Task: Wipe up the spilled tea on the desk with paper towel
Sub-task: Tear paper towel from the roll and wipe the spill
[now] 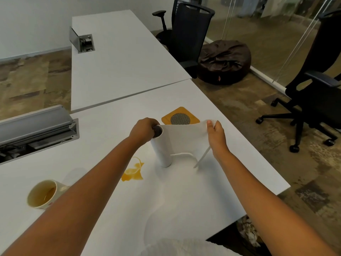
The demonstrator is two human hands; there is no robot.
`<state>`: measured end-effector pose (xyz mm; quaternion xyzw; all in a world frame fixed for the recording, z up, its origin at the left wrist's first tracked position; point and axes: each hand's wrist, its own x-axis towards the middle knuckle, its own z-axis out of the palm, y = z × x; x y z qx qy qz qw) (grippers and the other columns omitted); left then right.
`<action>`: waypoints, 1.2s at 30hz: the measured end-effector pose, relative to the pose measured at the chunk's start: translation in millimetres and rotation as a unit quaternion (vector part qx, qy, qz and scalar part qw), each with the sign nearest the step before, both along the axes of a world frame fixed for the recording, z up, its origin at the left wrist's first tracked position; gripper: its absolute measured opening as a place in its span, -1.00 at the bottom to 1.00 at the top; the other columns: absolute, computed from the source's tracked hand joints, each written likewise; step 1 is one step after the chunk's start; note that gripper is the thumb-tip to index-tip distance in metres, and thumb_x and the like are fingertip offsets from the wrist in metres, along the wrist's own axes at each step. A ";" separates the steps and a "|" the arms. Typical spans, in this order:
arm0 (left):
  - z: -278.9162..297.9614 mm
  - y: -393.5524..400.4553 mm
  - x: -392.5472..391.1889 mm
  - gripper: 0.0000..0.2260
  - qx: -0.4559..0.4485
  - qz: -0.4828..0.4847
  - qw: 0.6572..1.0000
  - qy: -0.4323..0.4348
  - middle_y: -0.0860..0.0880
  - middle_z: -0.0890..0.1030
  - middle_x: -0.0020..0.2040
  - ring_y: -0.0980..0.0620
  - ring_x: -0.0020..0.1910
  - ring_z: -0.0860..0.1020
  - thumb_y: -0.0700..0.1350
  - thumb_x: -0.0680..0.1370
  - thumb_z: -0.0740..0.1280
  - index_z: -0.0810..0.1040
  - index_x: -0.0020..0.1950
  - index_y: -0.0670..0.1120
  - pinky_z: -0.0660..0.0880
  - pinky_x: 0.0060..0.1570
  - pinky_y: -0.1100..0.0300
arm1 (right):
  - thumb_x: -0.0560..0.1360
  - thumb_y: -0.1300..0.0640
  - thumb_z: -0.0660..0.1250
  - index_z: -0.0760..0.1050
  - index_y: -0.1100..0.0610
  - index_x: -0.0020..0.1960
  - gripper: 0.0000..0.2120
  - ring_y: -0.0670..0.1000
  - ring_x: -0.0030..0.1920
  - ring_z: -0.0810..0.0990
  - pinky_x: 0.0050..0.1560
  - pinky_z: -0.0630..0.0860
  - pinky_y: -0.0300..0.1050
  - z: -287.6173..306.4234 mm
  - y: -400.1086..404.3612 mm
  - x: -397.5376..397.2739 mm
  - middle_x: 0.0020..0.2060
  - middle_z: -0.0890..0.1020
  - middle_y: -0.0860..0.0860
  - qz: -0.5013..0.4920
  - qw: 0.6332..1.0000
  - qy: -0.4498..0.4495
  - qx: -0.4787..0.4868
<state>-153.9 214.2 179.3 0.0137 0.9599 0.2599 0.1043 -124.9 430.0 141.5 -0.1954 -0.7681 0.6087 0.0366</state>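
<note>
Pulling a sheet off the paper towel roll (163, 150), upright on the desk (212, 191).
Left hand (144, 129) grips roll top; right hand (215, 133) pinches sheet (184, 137) edge. Spilled tea (132, 173) just left of roll, unwiped.

The table (118, 74) looks smooth, white and matt. The paper towel (184, 137) is soft, thin paper. The spilled tea (132, 175) is wet and shiny. The cup (43, 194) looks glossy.
</note>
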 end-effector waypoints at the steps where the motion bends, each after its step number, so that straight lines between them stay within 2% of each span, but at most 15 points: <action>1: -0.4 0.3 0.3 -0.68 -0.006 -0.003 1.000 0.005 -0.18 0.59 0.11 -0.18 0.03 0.55 -0.28 0.51 0.12 0.58 0.15 -0.14 0.42 -0.17 0.14 | 0.61 -0.01 0.05 0.24 0.19 0.36 -0.60 0.01 0.10 0.44 0.04 0.41 -0.17 0.9 0.5 0.8 0.21 0.45 0.13 0.004 1.000 0.003 0.010; 5: -2.2 1.7 1.1 -0.67 -0.027 -0.019 0.999 0.021 -0.15 0.57 0.17 -0.15 0.11 0.52 -0.28 0.51 0.12 0.56 0.19 -0.10 0.39 -0.12 0.15 | 0.56 -0.05 0.18 0.33 0.13 0.25 -0.65 0.02 0.14 0.48 0.03 0.46 -0.17 0.3 5.9 2.9 0.20 0.47 0.09 0.015 0.995 0.068 0.070; 7: -2.8 3.2 1.9 -0.66 -0.034 -0.024 0.999 0.025 -0.14 0.56 0.19 -0.15 0.12 0.52 -0.28 0.52 0.12 0.55 0.20 -0.10 0.40 -0.11 0.15 | 0.51 -0.09 0.25 0.37 0.08 0.21 -0.64 -0.02 0.14 0.47 0.10 0.52 -0.04 1.4 7.1 4.4 0.19 0.48 0.05 0.029 0.983 0.109 0.144; 9: -3.9 4.8 2.3 -0.66 -0.042 -0.031 0.998 0.030 -0.12 0.56 0.20 -0.15 0.13 0.52 -0.27 0.52 0.12 0.54 0.21 -0.08 0.41 -0.07 0.14 | 0.46 -0.14 0.29 0.41 0.06 0.22 -0.58 -0.04 0.15 0.46 0.19 0.49 0.14 6.1 5.6 4.9 0.21 0.49 0.04 0.047 0.960 0.154 0.227; 11: -4.8 6.8 2.6 -0.67 -0.049 -0.040 0.998 0.031 -0.12 0.57 0.19 -0.14 0.12 0.52 -0.25 0.53 0.14 0.54 0.21 -0.06 0.44 -0.04 0.12 | 0.45 -0.16 0.30 0.43 0.06 0.24 -0.55 0.02 0.22 0.46 0.30 0.35 0.25 15.3 1.1 2.9 0.23 0.50 0.04 0.074 0.930 0.196 0.303; 13: -5.0 10.4 4.0 -0.70 -0.055 -0.053 0.997 0.031 -0.12 0.58 0.17 -0.15 0.10 0.53 -0.21 0.53 0.15 0.55 0.19 -0.04 0.45 -0.03 0.11 | 0.45 -0.14 0.32 0.42 0.03 0.28 -0.54 0.05 0.29 0.42 0.43 0.12 0.25 23.4 -7.2 0.6 0.27 0.48 0.02 0.139 0.902 0.199 0.356; 15: -4.0 16.2 6.9 -0.71 -0.066 -0.070 0.995 0.033 -0.12 0.58 0.17 -0.16 0.09 0.54 -0.18 0.54 0.16 0.55 0.20 -0.03 0.46 -0.02 0.11 | 0.46 -0.13 0.31 0.36 -0.02 0.34 -0.52 0.02 0.35 0.37 0.45 -0.06 0.24 25.8 -19.1 -0.8 0.32 0.44 -0.02 0.210 0.874 0.168 0.404; 18: -2.5 24.8 10.9 -0.70 -0.090 -0.095 0.991 0.035 -0.12 0.56 0.20 -0.15 0.14 0.53 -0.17 0.54 0.20 0.51 0.25 -0.03 0.47 0.06 0.08 | 0.51 -0.07 0.27 0.39 -0.05 0.33 -0.60 0.00 0.36 0.36 0.44 -0.19 0.25 21.1 -34.3 -3.1 0.33 0.45 -0.04 0.263 0.845 0.105 0.454; 22: -3.6 26.1 11.9 -0.70 -0.144 -0.114 0.981 0.062 -0.11 0.56 0.22 -0.13 0.18 0.52 -0.14 0.56 0.21 0.49 0.29 -0.02 0.47 0.12 0.06 | 0.55 -0.02 0.22 0.55 0.03 0.18 -0.73 0.05 0.20 0.51 0.45 -0.19 0.14 16.5 -40.6 0.2 0.14 0.62 0.03 0.233 0.869 0.093 0.426; 24: -1.5 25.5 12.5 -0.72 -0.172 -0.128 0.974 0.071 -0.11 0.59 0.16 -0.13 0.12 0.55 -0.13 0.56 0.22 0.51 0.25 -0.03 0.47 0.03 0.10 | 0.54 -0.03 0.24 0.57 0.06 0.15 -0.73 0.06 0.15 0.54 0.46 -0.16 0.08 15.1 -42.4 2.4 0.09 0.64 0.06 0.214 0.892 0.089 0.388; 27: 3.9 27.3 10.8 -0.77 -0.241 -0.178 0.951 0.079 -0.06 0.59 -0.02 -0.11 0.04 0.57 -0.10 0.54 0.25 0.54 0.18 -0.04 0.40 -0.13 0.15 | 0.52 -0.06 0.26 0.59 0.05 0.12 -0.72 0.06 0.10 0.57 0.47 -0.13 0.08 13.4 -46.4 4.4 0.04 0.67 0.06 0.216 0.901 0.089 0.367; 29: 8.0 29.2 9.0 -0.78 -0.286 -0.201 0.934 0.077 -0.04 0.52 -0.11 -0.10 0.02 0.57 -0.11 0.54 0.26 0.55 0.16 -0.06 0.34 -0.17 0.18 | 0.52 -0.05 0.26 0.61 0.05 0.08 -0.73 0.05 0.08 0.56 0.49 -0.03 0.10 14.1 -48.9 5.8 0.00 0.68 0.04 0.223 0.903 0.099 0.353; 32: 10.7 32.0 6.8 -0.75 -0.331 -0.210 0.918 0.064 -0.07 0.58 -0.02 -0.11 0.06 0.57 -0.14 0.55 0.24 0.54 0.20 -0.09 0.33 -0.15 0.18 | 0.52 -0.02 0.28 0.62 0.06 0.06 -0.76 0.05 0.08 0.55 0.43 0.15 0.13 13.4 -50.6 5.9 -0.01 0.69 0.02 0.222 0.913 0.091 0.331; 34: 10.0 33.7 6.3 -0.76 -0.343 -0.213 0.913 0.066 -0.02 0.50 -0.20 -0.11 0.05 0.57 -0.15 0.55 0.21 0.55 0.18 -0.10 0.32 -0.17 0.18 | 0.50 0.01 0.31 0.64 0.07 0.03 -0.79 0.04 0.03 0.59 0.36 0.27 0.16 11.2 -51.4 3.7 -0.04 0.69 0.03 0.218 0.929 0.080 0.287; 36: 10.5 33.9 5.6 -0.78 -0.348 -0.214 0.910 0.066 0.00 0.39 -0.29 -0.10 0.03 0.56 -0.17 0.55 0.21 0.55 0.15 -0.10 0.32 -0.18 0.17 | 0.49 0.04 0.34 0.64 0.09 0.01 -0.81 0.00 -0.05 0.59 0.20 0.45 0.04 11.1 -52.5 1.3 -0.05 0.69 0.04 0.209 0.949 0.052 0.229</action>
